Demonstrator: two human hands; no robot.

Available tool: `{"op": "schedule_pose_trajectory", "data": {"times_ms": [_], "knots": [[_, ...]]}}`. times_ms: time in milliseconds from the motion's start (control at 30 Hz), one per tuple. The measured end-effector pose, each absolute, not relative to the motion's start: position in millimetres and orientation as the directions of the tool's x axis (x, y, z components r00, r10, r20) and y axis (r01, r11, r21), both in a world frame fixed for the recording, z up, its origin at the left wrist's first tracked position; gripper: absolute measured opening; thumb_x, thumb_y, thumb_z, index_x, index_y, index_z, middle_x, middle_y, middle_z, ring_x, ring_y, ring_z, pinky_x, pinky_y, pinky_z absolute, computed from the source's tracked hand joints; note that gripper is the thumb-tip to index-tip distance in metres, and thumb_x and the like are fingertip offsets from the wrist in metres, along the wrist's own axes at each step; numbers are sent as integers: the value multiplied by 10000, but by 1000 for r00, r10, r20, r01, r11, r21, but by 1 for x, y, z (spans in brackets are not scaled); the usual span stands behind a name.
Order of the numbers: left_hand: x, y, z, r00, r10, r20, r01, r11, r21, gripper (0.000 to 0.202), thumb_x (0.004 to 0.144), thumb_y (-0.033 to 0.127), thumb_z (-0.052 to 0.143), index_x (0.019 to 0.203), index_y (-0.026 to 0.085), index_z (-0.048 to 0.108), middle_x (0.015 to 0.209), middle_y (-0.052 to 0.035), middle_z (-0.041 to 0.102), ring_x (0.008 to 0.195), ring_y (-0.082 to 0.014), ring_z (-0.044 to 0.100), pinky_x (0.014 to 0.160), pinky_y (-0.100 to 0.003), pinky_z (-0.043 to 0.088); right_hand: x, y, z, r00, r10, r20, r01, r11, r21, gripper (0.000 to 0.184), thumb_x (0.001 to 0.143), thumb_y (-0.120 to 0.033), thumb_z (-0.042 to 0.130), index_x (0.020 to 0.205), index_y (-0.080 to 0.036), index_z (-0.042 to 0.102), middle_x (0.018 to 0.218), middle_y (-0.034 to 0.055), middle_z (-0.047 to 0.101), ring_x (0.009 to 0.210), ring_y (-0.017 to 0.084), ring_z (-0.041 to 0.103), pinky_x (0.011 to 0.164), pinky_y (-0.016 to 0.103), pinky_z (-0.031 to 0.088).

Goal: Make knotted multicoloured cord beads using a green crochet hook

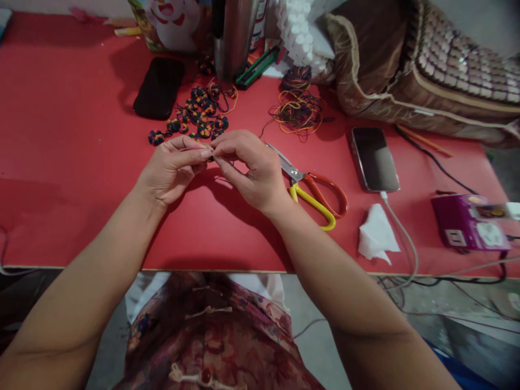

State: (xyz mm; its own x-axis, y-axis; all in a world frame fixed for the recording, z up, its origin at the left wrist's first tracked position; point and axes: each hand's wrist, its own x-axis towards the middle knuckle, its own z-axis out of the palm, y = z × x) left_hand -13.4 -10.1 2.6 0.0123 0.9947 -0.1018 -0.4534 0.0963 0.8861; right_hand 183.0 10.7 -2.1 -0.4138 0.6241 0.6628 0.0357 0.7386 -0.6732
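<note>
Fingertips meet over the red table, where my left hand (174,165) and my right hand (252,168) both pinch a small dark piece of yarn work (211,158), mostly hidden by the fingers. A thin pinkish strip or stick (194,148) lies along the left fingers; its kind is unclear. Below the right fingers a slim shiny tip (224,180) pokes out. Just beyond the hands lies a heap of small multicoloured yarn pieces (199,111). Tangled multicoloured yarn (298,111) sits farther right. Scissors (300,176) with one red and one yellow handle lie beside my right hand.
A black phone-shaped object (159,88) lies at the back left, near a metal flask (233,38) and a green box cutter (258,67). On the right are a charging phone (376,160), a crumpled tissue (377,233), a purple power block (463,222) and a brown cushion-like item (374,49).
</note>
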Motion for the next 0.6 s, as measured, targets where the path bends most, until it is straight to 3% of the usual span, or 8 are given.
{"op": "schedule_pose_trajectory", "data": {"times_ms": [133,300,400,600], "knots": [[-16,-7,-5,-6,1000,-19,-392,15,920,382,643,271,1085,727,228,715,775,29,771,754,-131,743,762,-301,631,179,7,1,-355,736,576,-4,615,-788,90,1071,-242,693,1012,-258,758,1078,63,809,1032,205,758,931,373,643],[-6,-11,-2,-74,994,80,-317,-99,943,310,674,216,1056,721,237,750,816,22,806,780,-131,758,800,-309,637,176,9,3,-277,906,319,-35,322,-946,66,995,-253,741,936,-234,764,908,1,794,868,157,743,836,309,630],[-1,-14,1,-124,975,183,-216,-207,954,284,717,220,1028,722,222,745,829,6,806,723,-131,739,724,-314,621,177,12,3,-303,937,175,-94,154,-984,7,918,-223,782,924,-222,786,897,-16,816,839,145,753,806,290,625],[1,-19,10,-164,919,357,-12,-364,931,217,763,184,980,715,255,781,842,-8,817,827,-174,788,768,-318,651,180,12,5,-343,938,45,-144,-6,-990,63,826,-218,843,881,-193,825,825,-2,834,746,145,745,720,282,617]]}}
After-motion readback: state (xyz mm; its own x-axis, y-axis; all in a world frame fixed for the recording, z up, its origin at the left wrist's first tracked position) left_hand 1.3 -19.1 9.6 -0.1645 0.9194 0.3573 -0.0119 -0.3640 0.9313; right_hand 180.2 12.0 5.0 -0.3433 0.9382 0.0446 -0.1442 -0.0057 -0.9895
